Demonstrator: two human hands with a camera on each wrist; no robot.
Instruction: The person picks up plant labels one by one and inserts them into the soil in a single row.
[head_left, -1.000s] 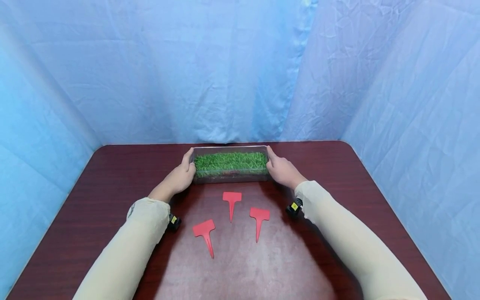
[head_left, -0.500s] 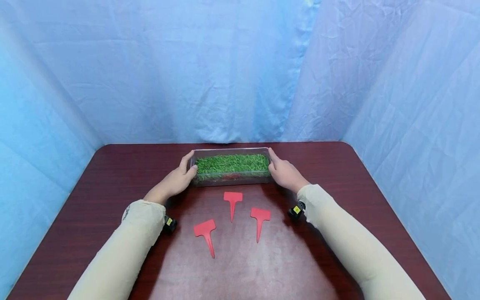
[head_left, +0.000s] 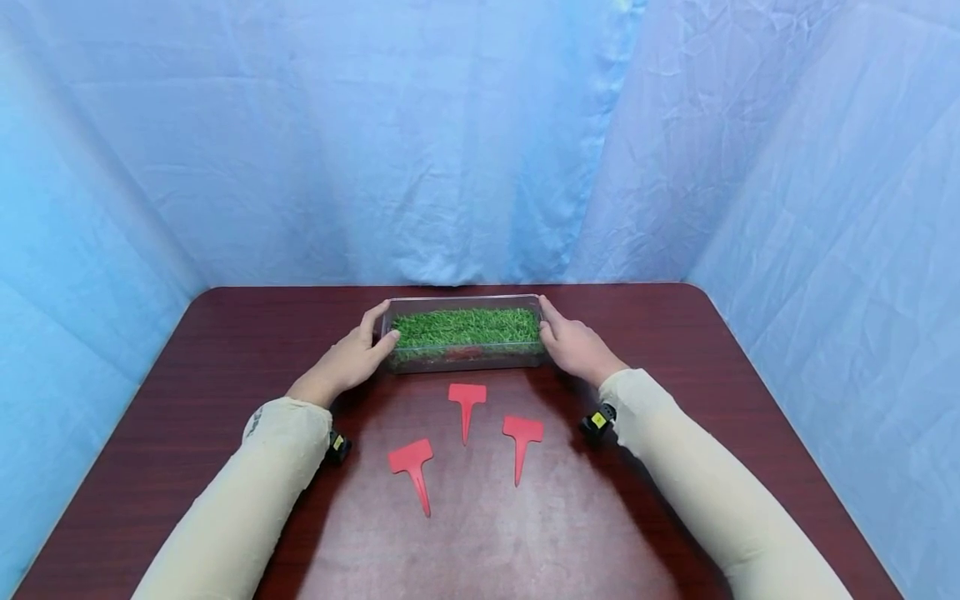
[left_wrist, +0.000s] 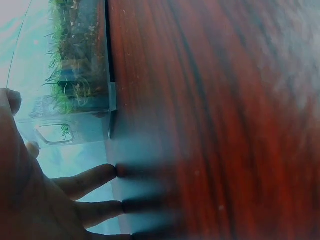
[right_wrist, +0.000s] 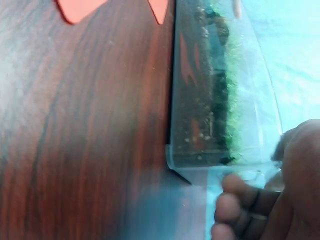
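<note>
**Grass tray held at both ends**

Grass tray (head_left: 465, 335), a clear plastic box filled with green turf, sits on the dark red table (head_left: 150, 392) toward the far edge, just ahead of the blue cloth backdrop (head_left: 390, 150). The left hand (head_left: 351, 360) cups its left end, thumb on the rim at the front corner and fingers wrapped along the end wall. The right hand (head_left: 573, 346) grips the opposite end the same way, fingers curled against the wall (the right wrist view shows fingertips (right_wrist: 235, 200) pressed to the clear plastic). Both arms wear beige sleeves (head_left: 247, 492).

Nearer the person, three red plant labels lie flat on the table, apart from the tray and from each other: a middle label (head_left: 467, 404), a left label (head_left: 411, 468) and a right label (head_left: 521, 442).
</note>
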